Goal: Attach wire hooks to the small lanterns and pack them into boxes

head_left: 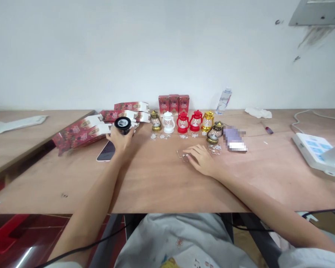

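My left hand [119, 140] is closed around a small black lantern [123, 124], its round base turned toward me, above a phone [106, 151] lying flat on the wooden table [156, 178]. My right hand [201, 159] rests flat on the table with fingers stretched out, fingertips on a thin wire handle [182, 155]. Behind it stands a row of small lanterns: a bronze one [156, 121], a white one [168, 123], two red ones [183, 123], a gold one [207, 121] and a tilted bronze one [214, 133].
Flattened red cartons [80, 134] lie at the left. Three red boxes [173, 104] stand by the wall, beside a water bottle [223, 100]. Small clear tags [159, 136] are scattered before the lanterns. A white device [318, 150] with cable sits at the right edge.
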A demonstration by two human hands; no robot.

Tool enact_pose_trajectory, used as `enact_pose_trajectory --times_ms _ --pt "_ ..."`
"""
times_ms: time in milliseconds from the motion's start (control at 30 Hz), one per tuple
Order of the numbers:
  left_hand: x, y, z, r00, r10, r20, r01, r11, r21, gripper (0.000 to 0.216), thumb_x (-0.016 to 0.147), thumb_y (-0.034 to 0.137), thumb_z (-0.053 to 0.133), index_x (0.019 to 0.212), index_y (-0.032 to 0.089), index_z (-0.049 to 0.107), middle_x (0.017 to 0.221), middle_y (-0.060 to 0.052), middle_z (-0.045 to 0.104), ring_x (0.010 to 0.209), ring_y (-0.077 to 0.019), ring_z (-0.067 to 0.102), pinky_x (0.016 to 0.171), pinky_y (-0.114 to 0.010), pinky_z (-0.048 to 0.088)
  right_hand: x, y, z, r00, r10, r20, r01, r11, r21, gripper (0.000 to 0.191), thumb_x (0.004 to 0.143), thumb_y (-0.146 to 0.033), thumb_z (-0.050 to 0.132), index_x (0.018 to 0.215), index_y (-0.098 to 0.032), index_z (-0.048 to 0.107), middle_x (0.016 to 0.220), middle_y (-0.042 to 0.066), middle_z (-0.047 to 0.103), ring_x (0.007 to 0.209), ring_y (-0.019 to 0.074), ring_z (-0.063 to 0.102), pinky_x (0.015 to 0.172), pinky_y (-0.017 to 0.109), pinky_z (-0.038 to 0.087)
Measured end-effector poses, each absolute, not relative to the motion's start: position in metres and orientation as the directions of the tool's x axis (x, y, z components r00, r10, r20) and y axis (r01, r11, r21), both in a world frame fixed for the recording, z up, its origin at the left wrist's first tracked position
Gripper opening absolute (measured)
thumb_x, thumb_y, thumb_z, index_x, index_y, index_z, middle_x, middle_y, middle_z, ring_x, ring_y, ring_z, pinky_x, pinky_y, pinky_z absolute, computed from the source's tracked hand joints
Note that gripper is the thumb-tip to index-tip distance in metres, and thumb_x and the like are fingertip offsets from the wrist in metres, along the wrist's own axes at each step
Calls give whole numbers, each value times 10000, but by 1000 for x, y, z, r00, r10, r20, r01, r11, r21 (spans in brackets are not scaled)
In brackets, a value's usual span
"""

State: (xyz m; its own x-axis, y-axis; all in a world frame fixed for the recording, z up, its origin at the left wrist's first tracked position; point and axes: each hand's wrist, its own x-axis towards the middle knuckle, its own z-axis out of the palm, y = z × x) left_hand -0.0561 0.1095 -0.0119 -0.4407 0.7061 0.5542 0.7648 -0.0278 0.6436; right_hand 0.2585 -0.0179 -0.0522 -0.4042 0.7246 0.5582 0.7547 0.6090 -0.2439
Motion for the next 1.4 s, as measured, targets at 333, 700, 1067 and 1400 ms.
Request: enact_pose_trajectory --times_ms 333,700,1067,1400 --pt "-48 109 -24 -115 772 625 929 -139 343 556 744 495 567 1203 184 543 1243 -141 588 1209 -367 476 1112 -650 65 258 -18 -52 -402 713 575 746 619 -247 230 933 -206 422 1066 -188 609 1052 86 690 985 225 566 835 371 387" --pt "-43 107 -24 52 828 559 978 -156 141 510 784 509 548 1213 232 552 1231 -140 578 1233 -388 419 1055 -719 3 260 -19 -52 -422 720 551 736 627 -256 268 948 -223 395 1088 -187 621 990 87 701 990 227 554 828 378 384" --pt "-21 102 -24 199 899 391 973 -229 31 495 744 292 574 1225 201 506 1219 -189 518 1139 -397 498 923 -542 376 259 -17 -54 -485 725 490 728 644 -233 312 928 -186 418 1165 -209 619 1004 88 703 1063 231 547 898 408 378" --pt "7 82 -28 355 812 462 895 -438 82 533 755 354 569 1258 199 487 1199 -139 560 1110 -326 544 893 -406 427 259 -13 -57 -478 740 474 740 630 -238 264 917 -194 486 1127 -198 645 1049 85 705 1044 225 546 881 386 384"
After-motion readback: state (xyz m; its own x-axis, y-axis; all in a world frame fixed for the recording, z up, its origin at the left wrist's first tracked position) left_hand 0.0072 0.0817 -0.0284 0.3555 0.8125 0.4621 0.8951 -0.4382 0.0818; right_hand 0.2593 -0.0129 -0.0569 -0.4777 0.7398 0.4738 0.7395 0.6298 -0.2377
